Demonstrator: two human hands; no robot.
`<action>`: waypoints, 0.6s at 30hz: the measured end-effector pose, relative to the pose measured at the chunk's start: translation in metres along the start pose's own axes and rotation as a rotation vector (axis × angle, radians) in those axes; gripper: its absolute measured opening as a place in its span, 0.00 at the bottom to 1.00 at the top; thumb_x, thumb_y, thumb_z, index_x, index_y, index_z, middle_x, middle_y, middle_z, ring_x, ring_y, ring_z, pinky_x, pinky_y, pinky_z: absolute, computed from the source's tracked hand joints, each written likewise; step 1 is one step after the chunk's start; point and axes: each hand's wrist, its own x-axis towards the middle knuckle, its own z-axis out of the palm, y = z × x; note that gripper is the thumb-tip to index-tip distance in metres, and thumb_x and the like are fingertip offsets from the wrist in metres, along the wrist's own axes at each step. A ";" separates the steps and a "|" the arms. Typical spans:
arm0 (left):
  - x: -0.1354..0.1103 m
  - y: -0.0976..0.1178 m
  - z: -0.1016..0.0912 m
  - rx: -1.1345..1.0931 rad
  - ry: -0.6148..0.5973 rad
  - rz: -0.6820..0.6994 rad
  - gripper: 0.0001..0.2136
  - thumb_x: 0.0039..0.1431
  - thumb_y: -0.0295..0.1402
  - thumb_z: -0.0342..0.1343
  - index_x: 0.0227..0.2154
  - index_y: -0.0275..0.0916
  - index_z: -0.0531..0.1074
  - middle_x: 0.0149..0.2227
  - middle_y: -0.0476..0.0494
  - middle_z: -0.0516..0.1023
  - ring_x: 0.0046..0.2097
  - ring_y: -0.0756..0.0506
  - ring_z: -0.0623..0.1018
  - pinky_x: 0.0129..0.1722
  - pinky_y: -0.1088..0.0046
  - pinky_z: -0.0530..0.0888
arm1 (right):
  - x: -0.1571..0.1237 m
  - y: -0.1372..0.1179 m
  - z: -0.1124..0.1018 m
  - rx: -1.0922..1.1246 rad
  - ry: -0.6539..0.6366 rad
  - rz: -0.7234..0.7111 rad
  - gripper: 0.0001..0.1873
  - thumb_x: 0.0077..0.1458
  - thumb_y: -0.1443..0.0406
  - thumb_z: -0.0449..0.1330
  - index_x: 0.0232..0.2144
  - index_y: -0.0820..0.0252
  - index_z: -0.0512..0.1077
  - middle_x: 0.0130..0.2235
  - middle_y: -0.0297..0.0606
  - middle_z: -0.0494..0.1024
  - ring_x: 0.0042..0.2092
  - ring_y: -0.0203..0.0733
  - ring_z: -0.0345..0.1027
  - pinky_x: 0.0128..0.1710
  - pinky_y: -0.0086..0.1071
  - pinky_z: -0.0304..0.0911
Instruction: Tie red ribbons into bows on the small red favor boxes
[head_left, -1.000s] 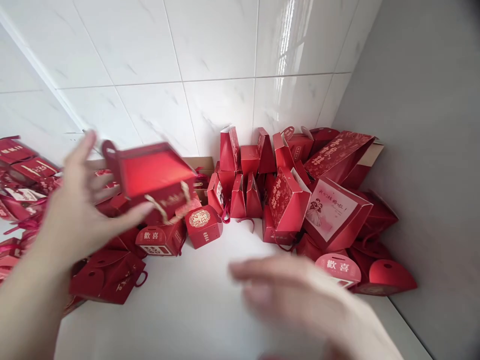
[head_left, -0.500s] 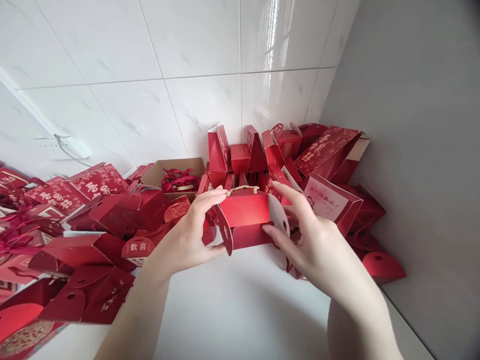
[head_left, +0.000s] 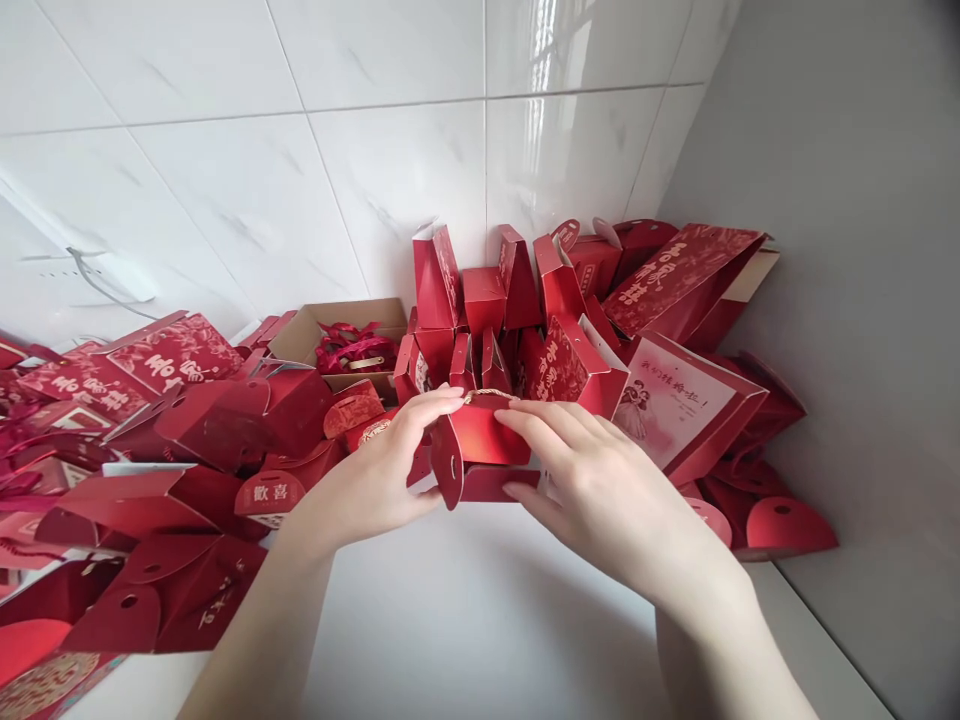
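Between my hands is a small red cardboard gift box [head_left: 487, 438] with a twisted rope handle [head_left: 484, 397] on top. Its front panel leans outward at the bottom, and a rounded flap with a hole stands out at its left end. My left hand [head_left: 381, 465] grips that left end, thumb low and fingers up by the handle. From the other side, my right hand [head_left: 600, 470] holds the box with its fingers across the upper edge and its thumb near the front panel. The right end of the box is mostly hidden behind this hand.
Red boxes [head_left: 199, 425] lie heaped on the left of the white table [head_left: 480, 620]. An open brown carton [head_left: 296, 345] holds red ribbons. More red boxes [head_left: 435, 280] stand along the tiled wall, and others [head_left: 682, 400] pile up against the grey panel at right.
My right hand has moved left, its fingers closing over the box's top and covering the white-lined right flap. My left hand stays on the left end. The view has shifted slightly.
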 end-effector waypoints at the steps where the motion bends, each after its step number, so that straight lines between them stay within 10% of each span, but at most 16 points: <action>1: 0.001 0.001 0.000 0.002 -0.010 -0.010 0.36 0.55 0.34 0.61 0.63 0.54 0.50 0.67 0.46 0.57 0.66 0.38 0.63 0.61 0.57 0.71 | 0.001 -0.001 0.002 -0.021 -0.005 0.000 0.22 0.56 0.71 0.59 0.54 0.62 0.66 0.55 0.48 0.73 0.53 0.54 0.69 0.47 0.48 0.70; 10: 0.001 -0.010 0.004 -0.055 0.046 0.292 0.40 0.54 0.26 0.62 0.65 0.53 0.48 0.66 0.41 0.60 0.67 0.37 0.61 0.64 0.54 0.66 | 0.000 0.002 -0.015 0.210 0.077 0.228 0.11 0.66 0.63 0.51 0.39 0.57 0.73 0.23 0.34 0.75 0.24 0.38 0.70 0.23 0.28 0.62; 18: -0.002 -0.011 0.003 0.070 0.039 0.290 0.40 0.56 0.22 0.57 0.66 0.57 0.47 0.68 0.47 0.55 0.66 0.40 0.62 0.63 0.62 0.68 | 0.004 0.000 -0.011 0.235 0.303 0.250 0.09 0.64 0.64 0.54 0.44 0.55 0.71 0.38 0.41 0.80 0.36 0.45 0.77 0.33 0.35 0.72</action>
